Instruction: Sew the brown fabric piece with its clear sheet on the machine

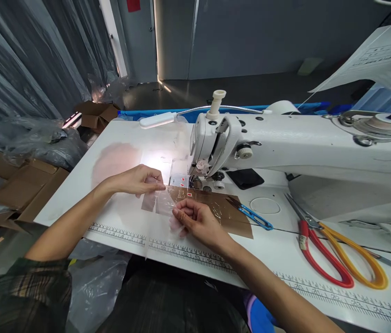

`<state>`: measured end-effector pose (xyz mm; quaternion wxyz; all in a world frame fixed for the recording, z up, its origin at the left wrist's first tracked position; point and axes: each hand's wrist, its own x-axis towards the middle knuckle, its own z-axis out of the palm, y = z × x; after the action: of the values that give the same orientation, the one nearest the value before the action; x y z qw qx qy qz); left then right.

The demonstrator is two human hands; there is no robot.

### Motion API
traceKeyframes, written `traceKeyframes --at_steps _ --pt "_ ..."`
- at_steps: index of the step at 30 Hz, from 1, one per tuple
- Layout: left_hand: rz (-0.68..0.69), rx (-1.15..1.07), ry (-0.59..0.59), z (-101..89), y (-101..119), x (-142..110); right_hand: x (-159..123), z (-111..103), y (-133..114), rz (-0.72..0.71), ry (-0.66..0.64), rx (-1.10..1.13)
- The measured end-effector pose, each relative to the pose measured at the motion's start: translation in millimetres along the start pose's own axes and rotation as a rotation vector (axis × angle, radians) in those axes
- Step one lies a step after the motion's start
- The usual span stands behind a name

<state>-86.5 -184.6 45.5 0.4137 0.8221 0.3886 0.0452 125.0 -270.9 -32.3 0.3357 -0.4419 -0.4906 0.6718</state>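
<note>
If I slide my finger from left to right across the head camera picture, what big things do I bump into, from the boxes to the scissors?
Nearer cardboard box → left hand → right hand → blue snips → scissors with red and yellow handles.

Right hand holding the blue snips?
No, the blue snips lie on the work surface, apart from the right hand, which pinches clear film.

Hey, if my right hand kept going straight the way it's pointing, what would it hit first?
Beyond the clear film at its fingertips, your right hand would probably meet your left hand, though depth is hard to judge here.
</note>
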Motion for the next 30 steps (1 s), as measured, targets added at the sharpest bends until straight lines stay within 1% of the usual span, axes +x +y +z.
traceKeyframes --at_steps 2,3,4,5,7,9,10,11,12,14,15,17,18,19,21,22,23,24,26,28,29,30 --pt "0.005 0.001 -0.027 -2.9 -1.9 4.9 -2.1 -4.3 -1.0 0.060 -0.058 0.025" --pt "0.028 0.035 -0.026 -3.7 -2.9 10.7 -2.6 -7.3 -2.1 0.073 -0.065 -0.008" --pt "0.057 0.089 -0.014 -3.9 -4.1 18.7 -2.5 -10.4 -3.6 0.069 -0.059 -0.090" --pt "0.085 0.155 0.000 -3.5 -5.2 29.1 -1.9 -13.4 -5.2 0.049 -0.026 -0.232" --pt "0.126 0.298 0.020 -1.9 -7.6 54.5 -0.1 -18.1 -8.2 -0.018 0.114 -0.651" --pt "0.118 0.435 0.006 0.1 -10.3 81.9 2.1 -20.7 -8.9 -0.139 0.273 -1.067" --pt "0.099 0.510 0.009 0.9 -11.9 94.2 3.1 -21.8 -7.9 -0.222 0.316 -1.208" --pt "0.092 0.584 0.026 1.6 -13.7 104.6 4.1 -23.1 -5.8 -0.314 0.329 -1.294" --pt "0.100 0.654 0.060 2.2 -16.0 112.5 5.2 -24.7 -2.9 -0.411 0.316 -1.336" --pt "0.168 0.777 0.175 3.8 -21.3 118.8 7.1 -29.1 4.5 -0.557 0.281 -1.344" --pt "0.220 0.824 0.248 5.3 -24.1 116.8 8.0 -31.7 8.2 -0.591 0.276 -1.331" --pt "0.336 0.876 0.391 10.5 -28.8 102.3 9.3 -36.4 14.2 -0.606 0.278 -1.295" --pt "0.407 0.875 0.435 14.6 -30.3 90.5 9.6 -38.3 16.1 -0.605 0.278 -1.278" --pt "0.492 0.852 0.452 19.6 -31.0 76.6 9.7 -39.7 17.2 -0.605 0.280 -1.263" --pt "0.723 0.758 0.364 32.1 -30.9 46.5 9.7 -40.9 17.8 -0.607 0.284 -1.240" --pt "0.805 0.699 0.300 39.1 -30.7 32.5 9.6 -40.8 17.8 -0.609 0.281 -1.234" --pt "0.824 0.692 0.216 46.0 -30.6 20.7 9.6 -40.2 17.9 -0.609 0.279 -1.232" --pt "0.835 0.728 0.196 52.7 -31.1 11.8 9.7 -39.3 18.2 -0.608 0.280 -1.235" --pt "0.850 0.813 0.292 64.1 -33.2 4.2 9.9 -37.2 19.8 -0.599 0.288 -1.248" --pt "0.846 0.836 0.436 71.8 -35.5 7.8 9.9 -36.1 21.6 -0.589 0.295 -1.250" --pt "0.839 0.822 0.477 74.2 -35.9 12.0 9.9 -36.8 21.9 -0.586 0.295 -1.239" --pt "0.831 0.805 0.483 75.8 -35.6 16.4 9.7 -38.6 21.4 -0.586 0.289 -1.217"
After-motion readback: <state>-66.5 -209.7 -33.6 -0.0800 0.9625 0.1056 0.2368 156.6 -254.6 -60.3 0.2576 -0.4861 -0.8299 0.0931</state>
